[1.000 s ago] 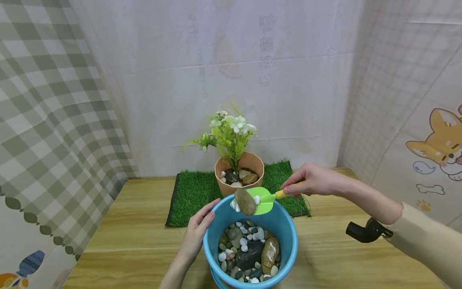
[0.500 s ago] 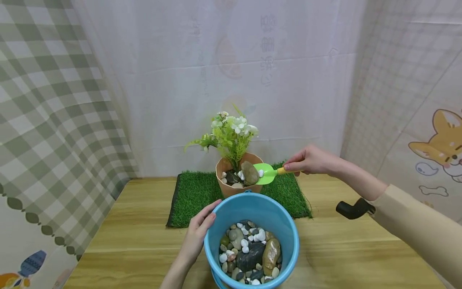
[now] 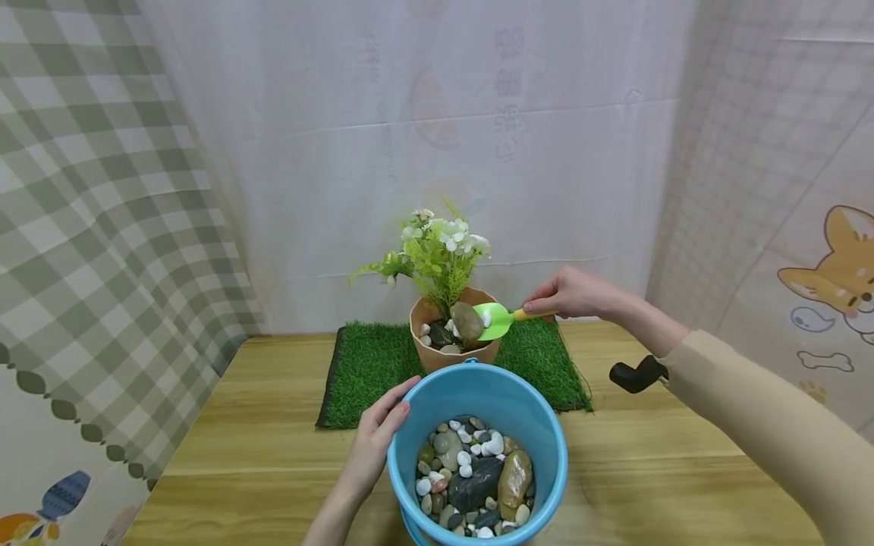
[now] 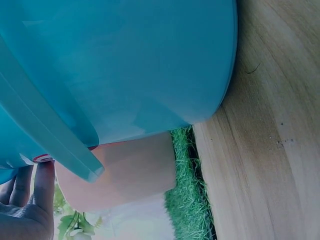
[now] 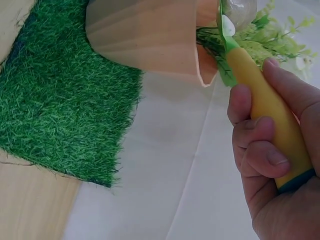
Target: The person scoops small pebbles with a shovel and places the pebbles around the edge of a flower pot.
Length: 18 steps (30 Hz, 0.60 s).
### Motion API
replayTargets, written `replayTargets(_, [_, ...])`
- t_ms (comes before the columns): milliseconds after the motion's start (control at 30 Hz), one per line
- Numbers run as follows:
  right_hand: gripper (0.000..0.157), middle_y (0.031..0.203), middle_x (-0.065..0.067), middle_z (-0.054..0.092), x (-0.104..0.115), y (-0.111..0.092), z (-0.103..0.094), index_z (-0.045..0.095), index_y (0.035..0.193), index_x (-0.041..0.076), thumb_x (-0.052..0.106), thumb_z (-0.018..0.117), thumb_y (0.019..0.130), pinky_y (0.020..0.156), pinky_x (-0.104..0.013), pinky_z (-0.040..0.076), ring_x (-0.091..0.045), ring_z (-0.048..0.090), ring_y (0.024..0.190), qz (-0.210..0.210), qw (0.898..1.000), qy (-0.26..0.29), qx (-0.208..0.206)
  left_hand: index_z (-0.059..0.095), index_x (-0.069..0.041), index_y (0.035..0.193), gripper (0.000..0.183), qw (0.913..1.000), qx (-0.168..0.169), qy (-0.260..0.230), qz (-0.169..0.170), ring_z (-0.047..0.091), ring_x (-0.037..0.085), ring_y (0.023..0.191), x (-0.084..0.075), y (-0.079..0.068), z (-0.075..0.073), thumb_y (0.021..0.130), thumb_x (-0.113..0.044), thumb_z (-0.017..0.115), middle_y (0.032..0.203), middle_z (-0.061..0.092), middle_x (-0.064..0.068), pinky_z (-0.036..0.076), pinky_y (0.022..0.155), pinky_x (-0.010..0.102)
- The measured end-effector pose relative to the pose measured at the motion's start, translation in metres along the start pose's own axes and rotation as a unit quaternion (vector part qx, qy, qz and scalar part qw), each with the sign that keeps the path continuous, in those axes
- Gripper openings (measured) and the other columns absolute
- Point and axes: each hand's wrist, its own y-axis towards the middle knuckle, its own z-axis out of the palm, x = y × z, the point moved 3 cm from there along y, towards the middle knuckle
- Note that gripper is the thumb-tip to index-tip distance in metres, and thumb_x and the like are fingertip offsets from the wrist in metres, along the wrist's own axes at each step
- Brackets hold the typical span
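My right hand (image 3: 573, 294) grips the yellow handle (image 5: 265, 110) of a small toy shovel with a lime-green blade (image 3: 498, 320). On the blade sit a brownish-grey stone (image 3: 467, 321) and white pebbles. The blade is tilted over the right rim of a peach flowerpot (image 3: 433, 359), which holds stones and a plant with white flowers (image 3: 447, 243). My left hand (image 3: 374, 432) rests against the left side of a blue bucket (image 3: 558, 462), fingers extended along its wall near the rim. Inside the bucket lie a large black stone (image 3: 476, 485), a brown stone (image 3: 514, 484) and several pebbles.
The flowerpot stands on an artificial grass mat (image 3: 369, 371) behind the bucket, on a wood-grain table (image 3: 259, 447). A white curtain (image 3: 307, 152) hangs behind; a checked cloth (image 3: 102, 174) covers the left side. A black curved piece (image 3: 636, 374) shows at my right sleeve.
My right hand has moved the loaded shovel away from above the bucket to over the flowerpot, the blade now tilted to the left. The left hand has stayed at the bucket.
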Motion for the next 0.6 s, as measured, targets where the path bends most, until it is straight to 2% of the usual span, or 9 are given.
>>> replayTargets(200, [0.025,0.073,0.006,0.072,0.003,0.012,0.005,0.083,0.112,0.007,0.026,0.072,0.1,0.056,-0.02,0.041,-0.008,0.057,0.064,-0.012,1.0,-0.013,0.017,0.054,-0.004,0.151,0.045,1.0,-0.004,0.001,-0.005,0.063,0.042,0.134,0.001,-0.001,-0.001,0.111,-0.023,0.05,0.151,0.06,0.023,0.063,0.1,0.039])
replayTargets(400, [0.024,0.073,0.005,0.074,0.006,0.022,0.002,0.083,0.111,0.005,0.024,0.071,0.101,0.055,-0.02,0.043,-0.008,0.06,0.064,-0.034,0.998,-0.044,0.032,0.055,-0.004,0.151,0.046,1.0,-0.001,0.006,0.001,0.063,0.042,0.134,0.001,0.0,0.0,0.111,-0.024,0.049,0.15,0.061,0.023,0.063,0.1,0.039])
replayTargets(600, [0.022,0.072,0.005,0.073,0.014,0.032,0.0,0.085,0.106,0.009,0.025,0.071,0.102,0.055,-0.021,0.042,-0.009,0.059,0.062,-0.056,0.994,-0.078,0.06,0.055,-0.003,0.151,0.046,1.0,-0.001,0.007,0.003,0.062,0.043,0.135,0.0,0.0,0.0,0.111,-0.023,0.049,0.15,0.06,0.023,0.062,0.101,0.039])
